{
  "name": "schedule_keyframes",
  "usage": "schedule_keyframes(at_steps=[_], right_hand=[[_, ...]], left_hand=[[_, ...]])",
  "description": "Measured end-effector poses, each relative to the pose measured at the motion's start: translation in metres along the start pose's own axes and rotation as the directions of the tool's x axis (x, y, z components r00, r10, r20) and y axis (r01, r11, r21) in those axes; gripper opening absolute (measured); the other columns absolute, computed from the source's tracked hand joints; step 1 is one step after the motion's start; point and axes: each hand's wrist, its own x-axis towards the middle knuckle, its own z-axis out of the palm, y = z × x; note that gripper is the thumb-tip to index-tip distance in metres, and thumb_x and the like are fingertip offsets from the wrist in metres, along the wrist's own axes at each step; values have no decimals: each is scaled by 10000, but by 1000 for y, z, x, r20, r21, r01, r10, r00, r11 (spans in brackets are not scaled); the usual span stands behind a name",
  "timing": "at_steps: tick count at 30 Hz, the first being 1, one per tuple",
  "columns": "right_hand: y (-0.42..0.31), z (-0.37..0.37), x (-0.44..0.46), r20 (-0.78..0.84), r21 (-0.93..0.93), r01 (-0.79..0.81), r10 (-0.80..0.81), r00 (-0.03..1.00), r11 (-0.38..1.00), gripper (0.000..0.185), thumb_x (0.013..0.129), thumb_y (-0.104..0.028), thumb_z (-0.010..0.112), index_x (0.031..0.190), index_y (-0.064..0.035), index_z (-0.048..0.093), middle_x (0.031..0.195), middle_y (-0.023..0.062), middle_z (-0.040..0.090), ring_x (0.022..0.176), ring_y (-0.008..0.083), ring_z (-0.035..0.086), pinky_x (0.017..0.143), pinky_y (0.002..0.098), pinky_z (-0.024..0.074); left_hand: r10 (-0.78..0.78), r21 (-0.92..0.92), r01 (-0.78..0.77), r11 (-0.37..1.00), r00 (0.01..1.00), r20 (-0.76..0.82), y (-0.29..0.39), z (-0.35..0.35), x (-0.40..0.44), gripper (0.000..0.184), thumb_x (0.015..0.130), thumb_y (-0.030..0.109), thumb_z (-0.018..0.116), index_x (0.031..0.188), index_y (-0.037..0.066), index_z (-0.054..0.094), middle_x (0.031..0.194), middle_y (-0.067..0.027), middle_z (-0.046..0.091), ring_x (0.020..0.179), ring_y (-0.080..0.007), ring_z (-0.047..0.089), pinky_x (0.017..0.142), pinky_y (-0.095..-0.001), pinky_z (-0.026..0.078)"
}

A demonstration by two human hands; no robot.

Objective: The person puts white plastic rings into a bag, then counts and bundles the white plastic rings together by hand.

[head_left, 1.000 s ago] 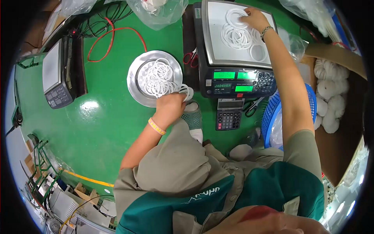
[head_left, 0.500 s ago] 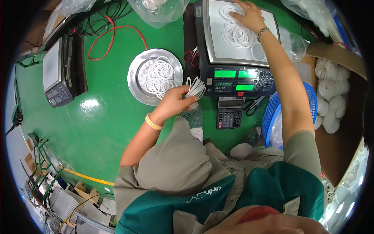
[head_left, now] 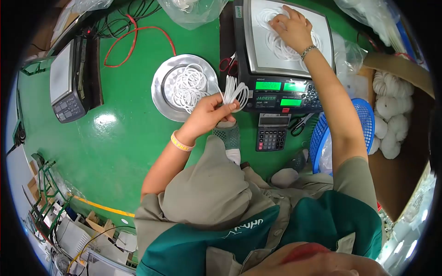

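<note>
My left hand [head_left: 207, 116] pinches a fanned bundle of thin white rings [head_left: 234, 91] upright between thumb and fingers, in front of the counting scale [head_left: 290, 89]. Over the scale's pan [head_left: 262, 59], my right hand [head_left: 293, 30] reaches down to a loose pile of white rings [head_left: 283, 50]. Its fingers are bent but apart, touching or just above the pile, and they partly cover it. More white rings lie heaped in a round metal dish [head_left: 161, 99], left of the scale and beyond my left hand.
A calculator [head_left: 270, 138] and black scissors [head_left: 301, 125] lie before the scale; red-handled scissors [head_left: 228, 65] lie at its left. A blue basket [head_left: 317, 142] stands right, beside a cardboard box [head_left: 391, 179] with white bundles [head_left: 391, 115]. Another scale [head_left: 69, 87] is far left.
My right hand has drawn slightly back towards me over the pile, its fingers now more bent. My left hand has risen slightly and turned the ring bundle more upright.
</note>
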Motion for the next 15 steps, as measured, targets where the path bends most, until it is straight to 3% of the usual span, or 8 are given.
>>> schedule_keyframes(at_steps=[2,3,5,6,8,10,11,15], right_hand=[[4,6,-6,-171,219,55,-17,985,974,259,777,-434,531,917,-237,622,1281,52,406,1181,259,344,964,455,195],[-4,-8,-10,-232,194,60,-13,973,979,220,771,-372,568,918,-219,622,1215,57,474,1116,244,424,931,395,281],[-11,-15,-19,-491,310,267,-87,867,913,188,750,-128,575,935,-99,586,910,51,587,736,168,559,561,230,424],[-28,-36,-33,-287,673,193,12,958,714,184,749,-102,587,932,-85,602,880,19,570,725,87,517,565,211,401],[-53,-63,-68,-32,882,18,21,999,470,193,748,-33,558,933,-68,598,856,1,563,676,60,477,566,205,384],[-75,-91,-100,258,939,-238,-55,964,247,276,710,42,517,954,-65,587,917,24,563,655,77,475,575,198,385],[-84,-91,-110,83,980,-56,-134,987,191,339,689,57,500,997,-64,574,998,53,550,672,91,492,594,207,409],[-101,-94,-137,48,973,-18,-126,991,230,386,691,59,469,1046,-61,559,1104,89,508,743,133,536,621,230,460]], left_hand=[[15,-50,-15,999,1000,6,5,2,-2,202,856,162,523,974,4,569,873,-42,605,680,-83,588,596,-188,451],[18,-85,-17,996,1000,8,6,3,-2,209,859,162,517,984,1,563,884,-50,606,707,-94,597,610,-194,458],[25,-148,-17,989,998,52,9,3,-4,227,866,164,504,1020,1,542,927,-67,600,774,-124,608,652,-212,474],[37,-176,-23,984,997,73,12,4,-5,232,867,163,501,1030,2,536,937,-70,597,786,-130,609,662,-216,477],[-1,-185,19,983,995,98,20,6,-8,233,875,121,461,1062,-3,524,952,-87,596,744,-156,623,647,-237,493],[-25,-212,58,976,988,154,28,7,-13,242,862,166,504,1049,15,533,940,-65,606,707,-131,623,610,-209,482],[-26,-214,64,975,985,173,28,8,-13,251,862,166,501,1061,15,531,944,-68,607,712,-132,623,612,-209,482],[-22,-300,99,949,968,250,29,17,-15,293,860,147,486,1124,22,510,961,-84,607,763,-157,630,656,-218,488]])
